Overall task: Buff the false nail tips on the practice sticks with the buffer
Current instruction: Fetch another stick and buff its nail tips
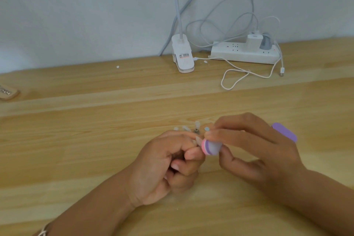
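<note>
My left hand (168,165) is curled round a fan of clear practice sticks (191,129) joined by a small metal ring; several pale nail tips poke out above my fingers. My right hand (254,149) grips a purple, pink and white buffer block (210,148). The buffer's near end touches a nail tip held by my left thumb and forefinger. Its far purple end (285,132) sticks out behind my right hand. Both hands hover just above the wooden table (95,140). Most of each stick is hidden inside my left fist.
A white clip lamp base (182,55) is clamped at the table's back edge. To its right lies a white power strip (245,53) with plugs and loose white cables (237,76). A wooden object (7,93) sits at the far left edge.
</note>
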Available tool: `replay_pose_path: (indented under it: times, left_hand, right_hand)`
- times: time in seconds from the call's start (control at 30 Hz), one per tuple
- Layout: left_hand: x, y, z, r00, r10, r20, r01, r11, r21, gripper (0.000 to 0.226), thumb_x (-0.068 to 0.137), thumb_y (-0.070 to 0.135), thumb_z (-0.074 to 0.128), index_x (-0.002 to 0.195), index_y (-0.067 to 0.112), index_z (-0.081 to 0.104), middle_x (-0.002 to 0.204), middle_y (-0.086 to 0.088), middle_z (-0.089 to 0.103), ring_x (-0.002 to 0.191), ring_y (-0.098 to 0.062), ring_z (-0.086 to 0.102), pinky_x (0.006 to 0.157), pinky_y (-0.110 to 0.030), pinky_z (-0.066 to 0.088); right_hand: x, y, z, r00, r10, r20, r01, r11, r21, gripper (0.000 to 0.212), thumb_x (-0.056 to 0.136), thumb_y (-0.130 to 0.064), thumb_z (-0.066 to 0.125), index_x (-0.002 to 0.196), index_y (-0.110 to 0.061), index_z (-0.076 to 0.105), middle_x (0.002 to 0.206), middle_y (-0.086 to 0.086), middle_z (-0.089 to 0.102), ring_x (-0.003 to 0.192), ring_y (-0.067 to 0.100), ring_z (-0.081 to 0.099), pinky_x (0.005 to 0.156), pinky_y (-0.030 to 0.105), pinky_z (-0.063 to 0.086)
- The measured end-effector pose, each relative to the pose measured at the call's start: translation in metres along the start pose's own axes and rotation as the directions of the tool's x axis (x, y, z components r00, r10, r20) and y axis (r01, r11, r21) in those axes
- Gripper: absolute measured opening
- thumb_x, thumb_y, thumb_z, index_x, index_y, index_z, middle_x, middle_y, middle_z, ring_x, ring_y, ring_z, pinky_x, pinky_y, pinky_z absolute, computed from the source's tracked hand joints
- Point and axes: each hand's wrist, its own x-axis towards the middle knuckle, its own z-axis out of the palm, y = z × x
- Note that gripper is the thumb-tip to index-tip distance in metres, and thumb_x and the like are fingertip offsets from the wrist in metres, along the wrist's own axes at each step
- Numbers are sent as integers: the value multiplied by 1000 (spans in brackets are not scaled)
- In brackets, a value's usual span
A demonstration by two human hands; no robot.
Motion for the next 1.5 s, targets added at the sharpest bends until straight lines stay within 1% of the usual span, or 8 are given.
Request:
replay_pose_path:
  times: [0.87, 1.07, 1.13, 1.2, 1.27, 1.3, 1.37, 1.5]
  left_hand:
    - [-2, 1, -2, 1000, -1, 16, 2, 994, -109, 18, 69, 13, 53, 58, 17, 39, 45, 8, 29, 32, -1, 22, 38, -9, 17]
    - [-1, -3, 0, 993, 113, -28, -109, 988, 110, 25, 86, 19, 49, 61, 17, 53, 49, 3, 35, 35, -7, 21, 39, -11, 20]
    - [1, -9, 3, 949, 311, -51, -283, 912, 296, 21, 89, 23, 58, 71, 14, 65, 55, -2, 52, 36, -8, 36, 39, -13, 30]
    - [3, -13, 2, 890, 450, -73, -358, 789, 499, 17, 86, 26, 64, 81, 13, 74, 67, -3, 68, 48, -18, 55, 59, -16, 49]
    - [3, -14, 1, 860, 499, -109, -316, 688, 653, 19, 82, 35, 65, 85, 22, 78, 75, 0, 74, 61, -35, 61, 62, -43, 50]
    - [3, -15, 1, 843, 527, -108, -315, 646, 695, 16, 82, 35, 67, 83, 24, 78, 74, 6, 73, 60, -30, 61, 59, -39, 47]
    - [3, -14, 3, 800, 595, -80, -344, 564, 750, 10, 85, 28, 73, 77, 26, 77, 64, 17, 64, 54, 2, 50, 54, -15, 38]
    - [3, -15, 3, 790, 612, -39, -350, 502, 791, 12, 85, 39, 70, 75, 34, 74, 61, 16, 58, 55, 3, 44, 55, -13, 34]
  right_hand:
    - [1, -5, -1, 999, -30, 34, 27, 996, 84, 25, 89, -3, 66, 112, -12, 69, 111, 5, 68, 100, 14, 67, 89, 23, 52]
    - [9, 18, -16, 950, 299, -86, -294, 954, 62, 32, 81, 4, 69, 108, -14, 67, 103, -3, 67, 92, 10, 65, 88, 15, 45]
    - [8, 11, -13, 955, 285, -81, -278, 956, 96, 27, 86, -4, 67, 111, -14, 67, 104, -1, 67, 91, 10, 65, 86, 15, 46]
    - [5, 4, -9, 973, 229, -15, -226, 968, 112, 26, 88, -9, 62, 113, -11, 67, 105, 4, 67, 94, 13, 66, 87, 17, 47]
    - [4, 5, -9, 983, 177, 51, -181, 981, 68, 26, 89, -8, 60, 113, -9, 69, 106, 6, 67, 96, 16, 66, 88, 20, 48]
    - [4, 7, -11, 984, 164, 76, -168, 985, 40, 26, 89, -7, 59, 113, -8, 70, 107, 6, 68, 96, 16, 66, 88, 21, 48]
    - [5, 9, -12, 982, 147, 115, -151, 988, 31, 28, 89, -4, 58, 115, -6, 70, 109, 6, 68, 98, 19, 65, 88, 24, 49]
    - [3, 9, -10, 978, 45, 203, -54, 998, 39, 32, 89, 5, 57, 118, -4, 69, 114, 11, 66, 100, 23, 64, 89, 30, 50]
